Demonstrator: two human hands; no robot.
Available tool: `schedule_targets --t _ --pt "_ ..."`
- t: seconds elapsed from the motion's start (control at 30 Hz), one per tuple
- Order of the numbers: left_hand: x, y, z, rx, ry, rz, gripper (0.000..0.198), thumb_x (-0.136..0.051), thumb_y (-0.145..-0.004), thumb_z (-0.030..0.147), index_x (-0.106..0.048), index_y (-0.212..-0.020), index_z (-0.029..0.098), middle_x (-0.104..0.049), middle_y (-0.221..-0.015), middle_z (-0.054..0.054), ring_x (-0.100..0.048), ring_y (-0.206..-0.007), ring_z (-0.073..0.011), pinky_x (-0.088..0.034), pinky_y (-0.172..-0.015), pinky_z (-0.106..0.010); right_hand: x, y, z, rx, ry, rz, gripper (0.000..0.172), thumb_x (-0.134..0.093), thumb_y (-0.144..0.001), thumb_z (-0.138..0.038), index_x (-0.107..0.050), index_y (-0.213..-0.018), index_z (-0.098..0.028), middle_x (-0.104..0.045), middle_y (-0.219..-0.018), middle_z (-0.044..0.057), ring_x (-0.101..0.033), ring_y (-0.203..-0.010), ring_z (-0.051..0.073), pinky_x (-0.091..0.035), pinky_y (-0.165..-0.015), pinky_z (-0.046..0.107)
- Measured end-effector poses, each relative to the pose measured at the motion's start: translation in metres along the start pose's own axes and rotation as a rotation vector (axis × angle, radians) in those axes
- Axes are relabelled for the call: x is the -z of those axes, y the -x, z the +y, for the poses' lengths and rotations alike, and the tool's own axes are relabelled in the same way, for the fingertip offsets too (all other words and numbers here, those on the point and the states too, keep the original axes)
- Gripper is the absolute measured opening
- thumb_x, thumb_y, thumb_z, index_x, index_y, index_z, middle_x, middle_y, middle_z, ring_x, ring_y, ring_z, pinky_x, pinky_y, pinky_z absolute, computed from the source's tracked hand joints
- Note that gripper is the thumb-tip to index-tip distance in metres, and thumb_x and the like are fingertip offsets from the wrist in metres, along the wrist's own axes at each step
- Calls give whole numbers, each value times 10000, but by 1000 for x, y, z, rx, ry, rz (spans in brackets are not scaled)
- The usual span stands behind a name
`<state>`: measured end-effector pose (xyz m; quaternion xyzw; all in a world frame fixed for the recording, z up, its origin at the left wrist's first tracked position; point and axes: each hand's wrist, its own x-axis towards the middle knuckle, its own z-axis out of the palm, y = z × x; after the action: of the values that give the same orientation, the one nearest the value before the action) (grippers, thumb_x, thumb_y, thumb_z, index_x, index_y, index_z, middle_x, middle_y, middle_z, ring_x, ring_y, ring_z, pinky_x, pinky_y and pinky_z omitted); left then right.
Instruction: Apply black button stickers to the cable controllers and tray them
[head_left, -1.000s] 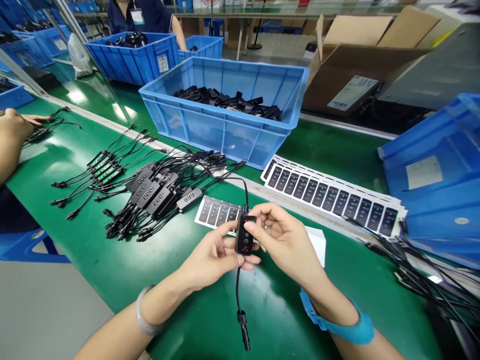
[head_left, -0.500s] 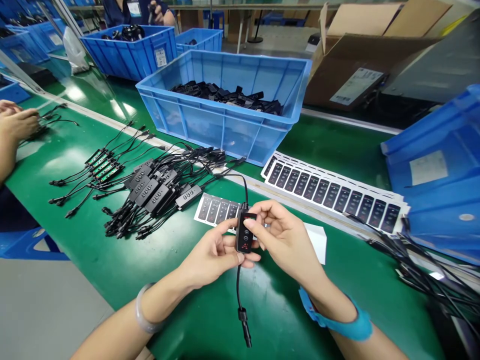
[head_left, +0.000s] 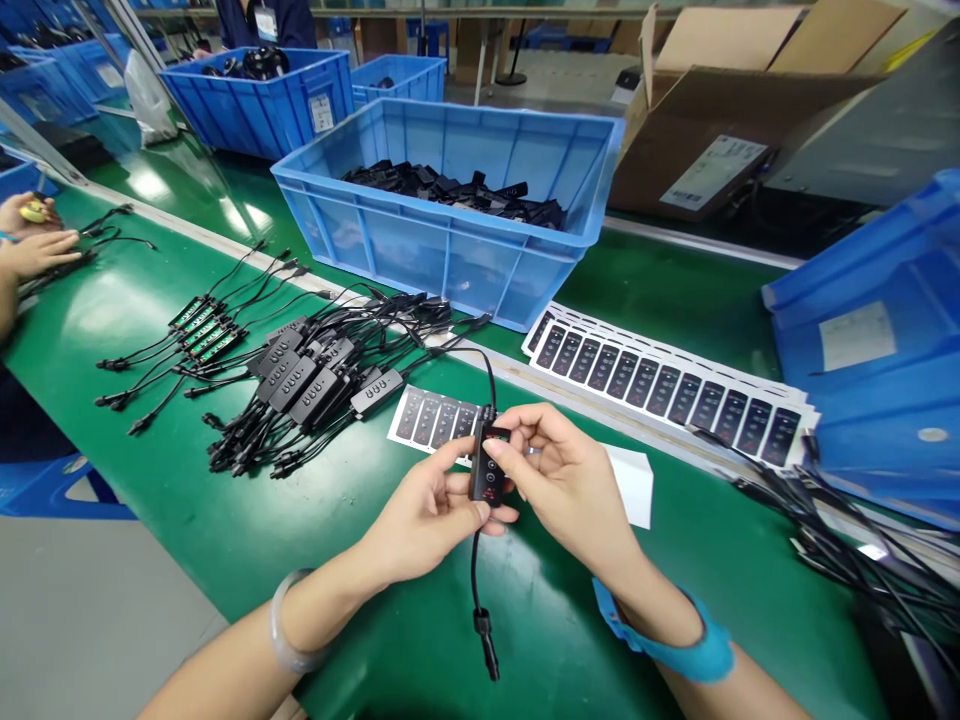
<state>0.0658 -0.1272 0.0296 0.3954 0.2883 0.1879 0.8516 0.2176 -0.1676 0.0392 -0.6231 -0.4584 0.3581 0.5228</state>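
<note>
from the head view: there's a small, flat, black plastic controller (head_left: 481, 478) with red marks on its face, up above the green table (head_left: 360, 560) between both hands. my guess is it's light and stiff, kinda slick on the face, not very fragile, though the thin black cord (head_left: 475, 575) hanging off its lower end could tug it around. i'd take it by the long side edges and keep off the cord ends.

as for the grip: the left hand (head_left: 424, 515) is closed on it, thumb at the lower end and fingers along the side and behind. the right hand (head_left: 574, 475) has thumb and fingertips nearly together at the upper right edge, thumb over the face. can't tell if that one's clamped or just pressing. a white sheet of dark rectangular stickers (head_left: 427, 418) lies just beyond.
</note>
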Motion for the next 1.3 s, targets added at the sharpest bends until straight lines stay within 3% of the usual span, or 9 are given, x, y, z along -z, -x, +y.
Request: schedule_targets --t 0.3,0.43,0.6,0.7,0.8,0.93,1.07,1.17,1.3 --pt "-2 0 1 -23 -61 23 622 -772 -746 263 -470 -1284 183 -707 -822 -28 -722 -846 -218 -545 -780 -317 -3 1 5 36 91 40 138 -632 -842 -303 -558 -927 -223 -486 -658 -42 -498 -543 108 -468 -471 218" --pt "0 -1 1 -45 -55 31 609 -779 -738 297 -492 -1262 179 -707 -838 -41 -718 -807 -209 -540 -728 -296 2 -4 9 16 121 94 465 -713 -757 -338 -455 -1132 -240 -501 -760 -41 -509 -587 120 -485 -498 241" --pt "0 -2 5 -26 -62 -34 443 -800 -717 329 -616 -1068 129 -700 -785 -53 -688 -716 -160 -526 -662 -249 4 -4 1 -134 39 -241 714 -768 -677 -320 -398 -1282 -240 -579 -930 16 -597 -691 155 -523 -571 282" --pt "0 -4 4 -22 -82 -46 336 -797 -719 367 -650 -882 114 -677 -711 -41 -653 -641 -132 -507 -592 -218 0 -3 2 -118 -15 -234 498 -714 -744 -319 -469 -1169 -231 -606 -873 2 -597 -686 148 -517 -606 277" --pt "1 -6 -1 -24 -118 -21 356 -746 -762 436 -649 -853 106 -692 -738 -65 -614 -572 -108 -483 -523 -204 -1 -4 7 -88 -37 -162 248 -597 -856 -399 -536 -1001 -208 -578 -745 -11 -560 -617 133 -477 -542 246" --pt "2 -8 -8 -6 -107 24 435 -716 -774 492 -632 -957 106 -693 -761 -69 -639 -582 -126 -501 -510 -212 2 -6 11 -64 30 -119 326 -390 -963 -428 -609 -989 -189 -587 -709 4 -548 -586 129 -462 -557 256" --pt "5 -10 -12 -22 -80 70 462 -679 -776 556 -616 -897 115 -654 -739 -43 -646 -573 -136 -521 -496 -227 1 -4 11 40 131 -165 345 -486 -888 -298 -566 -1205 -189 -647 -808 18 -609 -699 159 -487 -668 286" --pt "8 -12 -13 -57 -116 70 455 -685 -767 556 -612 -815 109 -644 -721 -41 -625 -543 -118 -511 -482 -215 -6 -2 12 108 251 -121 390 -528 -815 -218 -561 -1202 -189 -657 -801 14 -607 -695 166 -480 -671 288" --pt "9 -12 -12 -47 -219 76 501 -659 -783 567 -641 -973 103 -693 -816 -82 -673 -632 -150 -559 -579 -249 -11 -1 12 147 281 -62 369 -511 -829 -215 -563 -1193 -182 -640 -801 23 -597 -708 175 -477 -684 298"
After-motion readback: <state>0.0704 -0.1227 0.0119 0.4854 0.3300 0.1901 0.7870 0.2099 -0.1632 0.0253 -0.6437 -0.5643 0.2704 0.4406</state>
